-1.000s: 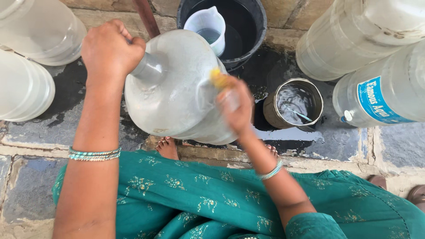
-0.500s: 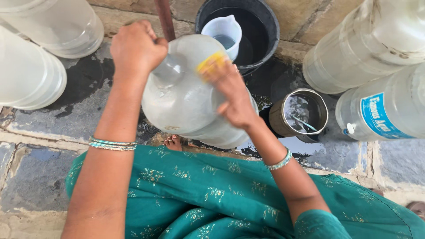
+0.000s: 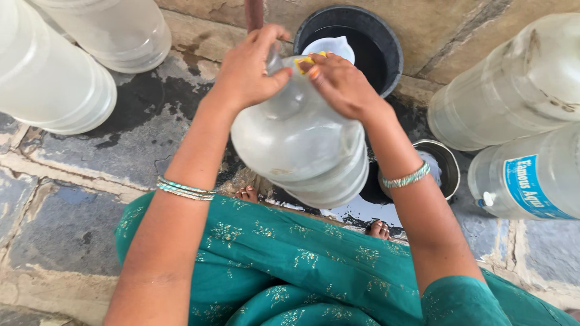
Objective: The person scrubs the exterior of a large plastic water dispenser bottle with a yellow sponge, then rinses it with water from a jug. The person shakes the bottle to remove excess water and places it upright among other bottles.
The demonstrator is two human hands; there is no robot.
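left hand [image 3: 248, 69] gripping jug [image 3: 302, 151] neck | right hand [image 3: 341, 84] pressing yellow sponge [image 3: 305, 60] on jug; black bucket [image 3: 377, 36] behind

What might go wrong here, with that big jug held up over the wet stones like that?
The jug looks wet, and the left hand holds only its neck while the right hand rubs near the top with a yellow scrubber, so it might slip. If it drops, bare toes lie right beneath. It could also knock the small tin or the bucket close by.
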